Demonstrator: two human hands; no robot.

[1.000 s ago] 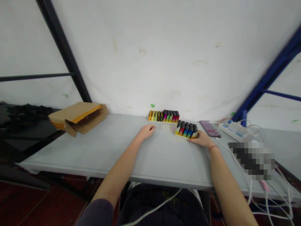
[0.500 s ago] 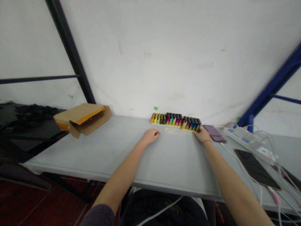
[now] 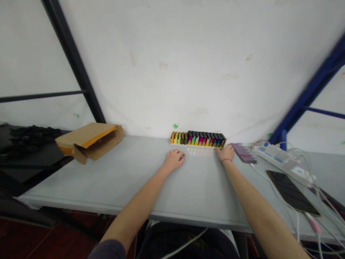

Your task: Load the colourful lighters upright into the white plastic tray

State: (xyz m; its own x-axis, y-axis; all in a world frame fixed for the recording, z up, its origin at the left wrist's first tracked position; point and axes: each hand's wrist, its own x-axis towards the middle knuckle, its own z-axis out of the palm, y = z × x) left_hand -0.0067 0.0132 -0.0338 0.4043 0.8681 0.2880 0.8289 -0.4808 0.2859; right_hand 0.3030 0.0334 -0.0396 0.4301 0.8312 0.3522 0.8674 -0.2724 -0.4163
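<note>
Disposable lighters stand upright in shallow trays in a row by the wall. The left tray of lighters (image 3: 179, 138) has yellow and dark ones; the middle tray of lighters (image 3: 196, 139) and the right tray of lighters (image 3: 215, 140) have multicoloured ones with black tops. My right hand (image 3: 226, 153) is at the right tray's end, thumb along its front and fingers at its side, partly hidden. In front of the left tray, my left hand (image 3: 174, 160) rests on the table, holding nothing, its fingers loosely bent and apart from the thumb.
On the grey table (image 3: 129, 172), an opened cardboard box (image 3: 87, 138) lies at left. To the right are a purple-screened phone (image 3: 244, 153), a white power strip (image 3: 285, 163) with cables and a dark phone (image 3: 292, 192). Behind stands the wall (image 3: 167, 97).
The right tray of lighters has moved left and back with my right hand, coming into line against the middle tray. My left hand's fingers have loosened from a fist. The view has shifted slightly.
</note>
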